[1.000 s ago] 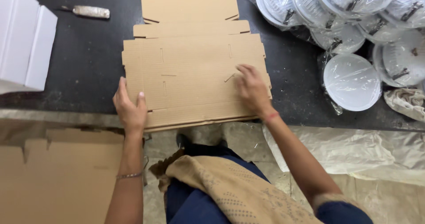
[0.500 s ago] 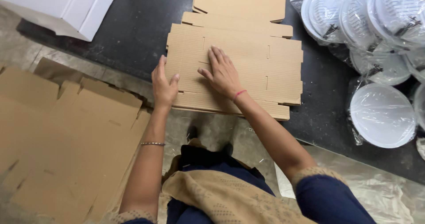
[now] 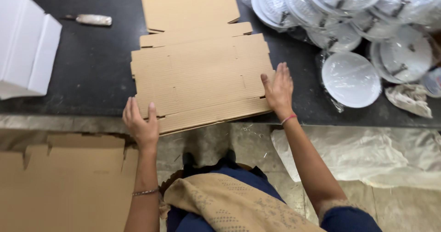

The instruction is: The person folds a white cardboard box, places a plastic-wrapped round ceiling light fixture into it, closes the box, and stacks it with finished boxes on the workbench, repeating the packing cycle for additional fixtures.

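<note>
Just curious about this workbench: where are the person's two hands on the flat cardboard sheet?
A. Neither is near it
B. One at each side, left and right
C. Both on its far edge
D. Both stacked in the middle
B: the left hand rests at the left near corner of the flat cardboard sheet, the right hand at its right edge.

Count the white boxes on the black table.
1: a white box at the table's left end, partly cut off by the picture's edge, left of the flat cardboard blank. More may lie out of view.
</note>
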Tool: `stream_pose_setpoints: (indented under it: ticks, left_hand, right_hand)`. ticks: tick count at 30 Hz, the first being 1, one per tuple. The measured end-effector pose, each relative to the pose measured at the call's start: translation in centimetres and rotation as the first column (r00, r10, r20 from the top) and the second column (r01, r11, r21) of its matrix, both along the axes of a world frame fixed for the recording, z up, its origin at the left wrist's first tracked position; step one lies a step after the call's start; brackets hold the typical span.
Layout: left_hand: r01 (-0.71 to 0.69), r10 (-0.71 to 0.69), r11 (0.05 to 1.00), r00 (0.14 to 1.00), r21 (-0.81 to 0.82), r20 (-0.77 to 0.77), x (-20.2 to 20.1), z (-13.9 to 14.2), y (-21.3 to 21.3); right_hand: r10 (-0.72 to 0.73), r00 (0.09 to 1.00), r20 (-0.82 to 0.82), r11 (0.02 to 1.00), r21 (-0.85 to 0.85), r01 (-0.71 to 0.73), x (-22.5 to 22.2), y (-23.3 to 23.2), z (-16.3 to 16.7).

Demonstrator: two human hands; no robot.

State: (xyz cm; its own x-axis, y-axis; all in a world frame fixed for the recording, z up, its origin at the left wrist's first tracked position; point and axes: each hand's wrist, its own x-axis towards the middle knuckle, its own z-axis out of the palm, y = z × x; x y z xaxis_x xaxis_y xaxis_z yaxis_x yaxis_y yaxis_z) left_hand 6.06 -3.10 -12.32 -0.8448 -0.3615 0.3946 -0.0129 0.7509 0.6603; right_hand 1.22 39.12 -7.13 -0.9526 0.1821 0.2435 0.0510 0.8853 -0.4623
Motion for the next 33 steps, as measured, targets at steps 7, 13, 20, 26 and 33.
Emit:
stream_pose_setpoints:
  ticks: [7,13,20,26,33]
  left_hand:
    - [0.003,-0.009,0.96,1.0,0.28,0.019,-0.5,2.1,-0.3]
    - [-0.003,-0.038,0.671,0.999,0.741,0.039,-1.4,6.7,-2.8]
    - [-0.075,-0.263,-0.23,0.965,0.97,0.012,-2.5,5.0,-2.4]
    - [-0.109,-0.237,0.057,0.964,0.992,0.12,-2.0,6.8,-0.9]
    - [-0.047,-0.165,0.057,0.985,0.997,0.056,-0.6,11.1,2.7]
  right_hand:
    - [0.014,0.979,0.204,0.919,-0.387,0.067,-1.3,2.9,-2.5]
    - [0.14,0.986,0.086,0.531,-0.847,-0.001,-0.5,4.2,3.0]
    - [0.125,0.978,0.169,-0.049,-0.983,0.176,1.9,0.7,4.0]
    - [0.031,0.993,0.116,0.164,-0.98,0.109,1.5,1.1,2.4]
    - [0.039,0.985,0.167,-0.159,-0.972,0.171,2.0,3.4,0.5]
